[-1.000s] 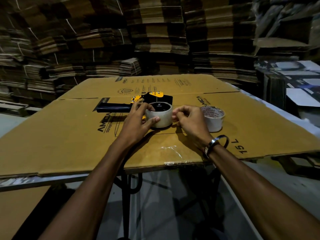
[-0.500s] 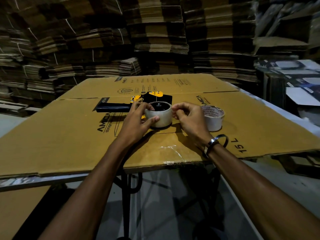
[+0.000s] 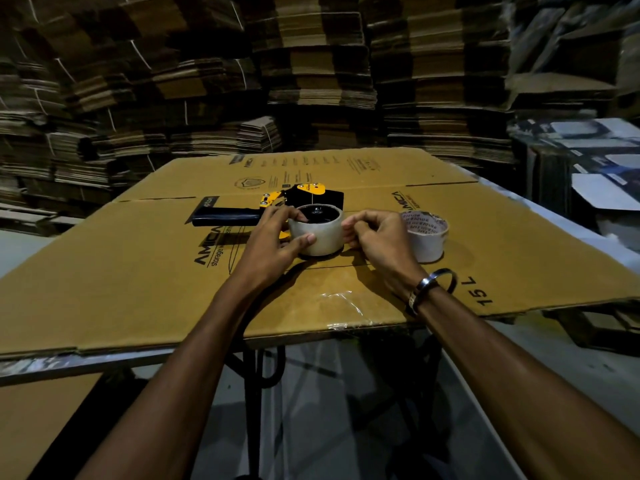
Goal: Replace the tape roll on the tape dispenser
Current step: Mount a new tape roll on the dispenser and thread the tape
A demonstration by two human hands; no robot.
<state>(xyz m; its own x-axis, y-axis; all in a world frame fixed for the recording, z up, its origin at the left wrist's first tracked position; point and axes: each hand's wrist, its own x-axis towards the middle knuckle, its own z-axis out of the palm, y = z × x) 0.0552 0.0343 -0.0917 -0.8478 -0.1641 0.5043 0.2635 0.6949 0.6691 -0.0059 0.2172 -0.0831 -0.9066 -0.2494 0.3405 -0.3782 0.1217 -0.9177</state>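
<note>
A black and yellow tape dispenser (image 3: 242,214) lies flat on the cardboard sheet (image 3: 138,271), its handle pointing left. A pale tape roll (image 3: 322,237) sits on the dispenser's hub, the hub's screw showing inside the core. My left hand (image 3: 273,244) grips the roll from the left, thumb on its side and fingers over the rim. My right hand (image 3: 377,237) holds the roll's right side with curled fingers. A second roll (image 3: 427,239) with a printed cardboard core stands just right of my right hand.
A crumpled strip of clear tape (image 3: 346,303) is stuck near the sheet's front edge. The sheet overhangs a table with a black metal frame (image 3: 252,375). Stacks of flattened cartons (image 3: 311,81) rise behind, and printed boxes (image 3: 606,174) stand at the right.
Both hands stay on the roll with only small finger shifts; the right hand's fingers have closed in a little on the roll's side.
</note>
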